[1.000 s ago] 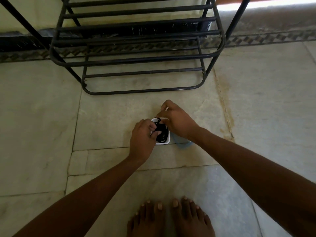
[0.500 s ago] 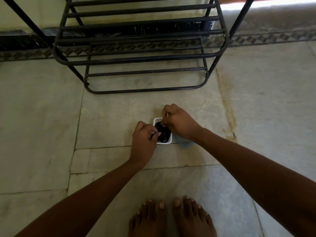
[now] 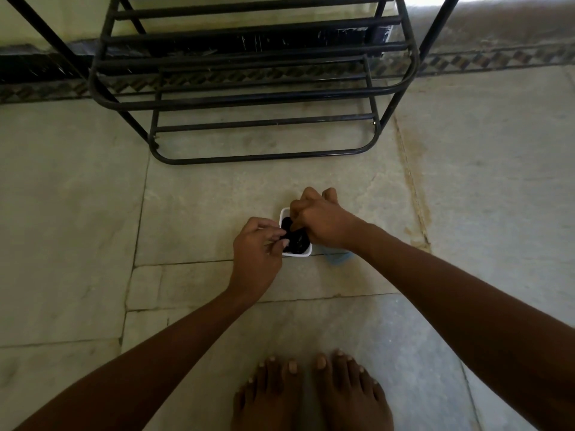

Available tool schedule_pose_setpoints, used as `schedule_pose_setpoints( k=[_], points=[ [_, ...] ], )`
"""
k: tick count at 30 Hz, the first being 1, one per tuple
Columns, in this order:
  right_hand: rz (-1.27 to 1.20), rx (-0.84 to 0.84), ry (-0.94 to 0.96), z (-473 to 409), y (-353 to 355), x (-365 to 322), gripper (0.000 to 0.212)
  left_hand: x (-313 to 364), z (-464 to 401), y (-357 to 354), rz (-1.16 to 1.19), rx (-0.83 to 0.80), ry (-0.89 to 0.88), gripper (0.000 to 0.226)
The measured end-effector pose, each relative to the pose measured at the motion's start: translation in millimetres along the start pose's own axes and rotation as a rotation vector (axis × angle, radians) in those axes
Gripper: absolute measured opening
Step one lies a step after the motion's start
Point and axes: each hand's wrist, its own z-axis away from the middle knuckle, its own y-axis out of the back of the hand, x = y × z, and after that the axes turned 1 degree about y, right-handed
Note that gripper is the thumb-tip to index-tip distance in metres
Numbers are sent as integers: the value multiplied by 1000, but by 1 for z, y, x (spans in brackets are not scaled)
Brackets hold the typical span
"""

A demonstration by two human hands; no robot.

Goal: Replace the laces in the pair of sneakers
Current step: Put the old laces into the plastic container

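Just below the middle of the frame, a small white square container (image 3: 297,254) sits on the stone floor (image 3: 77,213), filled with a dark tangle of black laces (image 3: 297,239). The left hand (image 3: 256,256) comes in from the lower left and rests at the container's left edge, its fingers (image 3: 273,234) curled inward with the tips meeting over the laces in a narrow pinch; whether a strand actually lies between them is too small to tell. The right hand (image 3: 323,222) reaches in from the lower right and covers the container's upper right corner, its fingers curled tight into a closed fist over the laces, apparently gripping some of the bundle, though the held part is hidden under the knuckles. A pale blue object (image 3: 337,258), mostly hidden by the right wrist, lies on the floor just beside the container's right side. A black metal shoe rack (image 3: 249,98) with horizontal bars stands in the upper half of the frame, its shelves bare. Two bare feet (image 3: 311,396) show at the bottom centre, toes pointing toward the container. A patterned tile border (image 3: 497,59) runs along the base of the wall at the top.
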Motion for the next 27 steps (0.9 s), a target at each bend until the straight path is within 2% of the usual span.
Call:
schedule_pose_setpoints(
  k=[5,7,12,15,17,20,24,27],
  points=[
    [-58,1,-29,5,1,0,28,7,-12,-6,-54,34,20,5],
    [-87,44,-66,9,-1,2,34,11,-17,-10,-87,34,35,7],
    [-98,231,-103,23,-14,-4,27,12,-26,-17,-111,-30,153,15],
    [-120,430,-214,33,-24,-14,16,9,-28,-17,-91,-44,180,27],
    [-173,492,-271,37,-30,-21,14,8,-27,-15,-78,-38,177,35],
    [-194,459,-256,39,-37,-25,11,6,-26,-12,-67,-37,196,35],
    [-202,363,-253,36,-38,-23,8,2,-25,-3,-4,-34,214,13],
    [-190,333,-232,33,-34,-23,7,-8,-18,10,20,-68,171,9]
  ],
)
